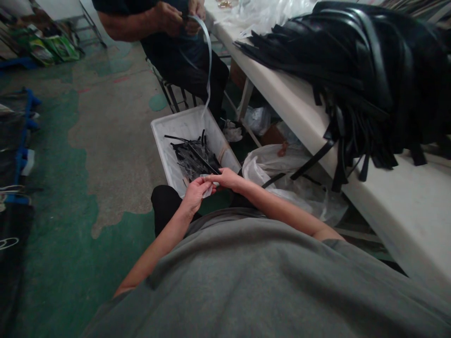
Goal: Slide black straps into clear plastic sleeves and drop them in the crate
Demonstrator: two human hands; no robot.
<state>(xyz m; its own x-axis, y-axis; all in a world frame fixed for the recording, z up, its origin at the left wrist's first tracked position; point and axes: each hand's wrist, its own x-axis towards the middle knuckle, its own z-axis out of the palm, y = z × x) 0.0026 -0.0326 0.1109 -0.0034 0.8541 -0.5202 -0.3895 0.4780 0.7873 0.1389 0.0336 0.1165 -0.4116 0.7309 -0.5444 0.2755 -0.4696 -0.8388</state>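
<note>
In front of my lap, my left hand [195, 193] pinches a small piece of clear plastic film [207, 191]. My right hand [228, 179] meets it, fingers closed, with its fingertips at the film. A black strap [204, 162] runs from over the bin up to my right hand and seems gripped there; its held end is hidden by the fingers. Just beyond both hands stands a white plastic bin [162, 145], with several black straps [186, 152] and clear wrapping lying loosely inside.
A big pile of black straps [352, 61] covers the white table [398, 206] at right, some hanging over its edge. Below sits a white plastic sack [264, 162]. A seated co-worker's hands [172, 19] hold a pale strap [209, 61] trailing to the bin. Blue-edged crates [23, 150] stand left.
</note>
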